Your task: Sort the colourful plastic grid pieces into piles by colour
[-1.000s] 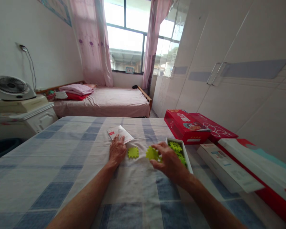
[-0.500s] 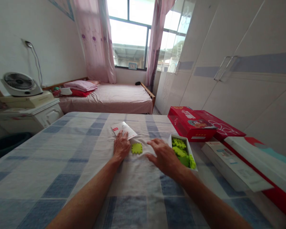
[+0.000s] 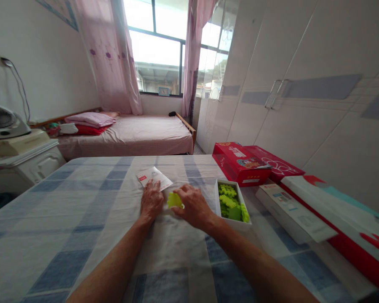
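The right hand (image 3: 194, 207) pinches a green piece (image 3: 174, 200) between thumb and fingers, which cover its right side; whether its underside touches the cloth is hard to tell. The piece sits at the tips of that hand, on its left, just beside the left hand (image 3: 151, 203). It is flat and bright yellow-green, and square teeth show along its uncovered left edge. The left hand lies palm down and grips nothing, its fingers spread over the near edge of a white leaflet (image 3: 159, 177) and hiding part of it. The red mark on the leaflet is too small to read.

Right of the right hand, apart from it, stands an open white box (image 3: 217, 200) of more green pieces (image 3: 229, 201), toothed like the held one. They overlap, so the lower ones are mostly hidden. All this is on a table (image 3: 113, 252) under a blue-and-white checked cloth. Further right lie a red carton (image 3: 240, 164), a long white box (image 3: 293, 214) and a larger red-and-white package that the picture's right edge cuts off. Past the table stands a pink-covered bed (image 3: 139, 132); a fan (image 3: 6, 122) is cut off at the left.
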`<state>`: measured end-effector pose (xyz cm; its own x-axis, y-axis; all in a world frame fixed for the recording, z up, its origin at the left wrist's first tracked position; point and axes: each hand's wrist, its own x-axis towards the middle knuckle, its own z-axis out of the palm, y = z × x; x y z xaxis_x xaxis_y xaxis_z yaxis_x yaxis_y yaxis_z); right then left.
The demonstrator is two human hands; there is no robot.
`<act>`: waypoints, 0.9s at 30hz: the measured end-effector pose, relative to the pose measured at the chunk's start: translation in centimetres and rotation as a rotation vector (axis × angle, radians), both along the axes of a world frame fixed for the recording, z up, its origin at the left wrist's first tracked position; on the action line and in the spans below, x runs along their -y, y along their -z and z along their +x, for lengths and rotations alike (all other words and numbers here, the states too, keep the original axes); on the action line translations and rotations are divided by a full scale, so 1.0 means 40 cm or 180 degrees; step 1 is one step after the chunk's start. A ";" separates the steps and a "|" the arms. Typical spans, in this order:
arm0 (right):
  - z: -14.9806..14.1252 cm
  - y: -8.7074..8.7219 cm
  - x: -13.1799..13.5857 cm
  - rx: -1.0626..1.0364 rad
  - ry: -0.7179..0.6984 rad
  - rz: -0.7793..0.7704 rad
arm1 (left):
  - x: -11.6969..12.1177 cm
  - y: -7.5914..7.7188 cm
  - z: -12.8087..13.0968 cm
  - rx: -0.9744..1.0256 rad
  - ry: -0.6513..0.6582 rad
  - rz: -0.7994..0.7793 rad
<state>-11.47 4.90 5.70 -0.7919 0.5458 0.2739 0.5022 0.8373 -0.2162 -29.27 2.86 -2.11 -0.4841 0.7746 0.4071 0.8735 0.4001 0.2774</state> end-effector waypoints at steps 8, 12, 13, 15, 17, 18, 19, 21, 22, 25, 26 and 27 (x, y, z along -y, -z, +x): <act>0.302 -0.062 -0.054 -0.0358 0.1038 -0.0152 | -0.010 0.022 -0.019 0.0001 0.0114 0.0234; 0.392 -0.023 -0.072 -0.0097 0.1162 -0.0197 | -0.017 0.024 -0.026 0.0081 0.0168 0.0706; 0.404 -0.015 -0.069 -0.0059 0.1235 -0.0105 | -0.017 0.021 -0.025 0.0110 0.0193 0.0827; 0.420 -0.004 -0.061 0.0010 0.1350 0.0041 | -0.016 0.008 -0.018 0.0141 0.0260 0.1019; 0.428 0.000 -0.053 0.0006 0.1328 0.0056 | -0.013 -0.010 -0.006 0.0107 0.0337 0.1133; 0.430 0.000 -0.052 -0.0049 0.1272 0.0035 | -0.012 -0.019 0.001 0.0073 0.0383 0.1159; 0.431 -0.001 -0.052 -0.0134 0.1214 0.0019 | -0.011 -0.029 0.009 0.0036 0.0437 0.1163; 0.433 -0.004 -0.056 -0.0286 0.1176 0.0039 | -0.012 -0.047 0.025 -0.0017 0.0552 0.1134; 0.434 -0.004 -0.059 -0.0306 0.1205 0.0064 | -0.013 -0.055 0.032 -0.0026 0.0606 0.1113; 0.434 0.001 -0.063 -0.0145 0.1338 0.0061 | -0.020 -0.077 0.053 0.0019 0.0753 0.1068; 0.434 0.006 -0.064 -0.0113 0.1322 0.0015 | -0.022 -0.086 0.062 0.0053 0.0813 0.1062; 0.433 0.011 -0.064 -0.0133 0.1263 -0.0060 | -0.023 -0.095 0.073 0.0089 0.0887 0.1060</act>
<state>5.85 7.46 5.25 -0.5069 0.8123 0.2885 0.7763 0.5756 -0.2568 -26.33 3.77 1.68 -0.2893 0.7058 0.6466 0.9258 0.0347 0.3764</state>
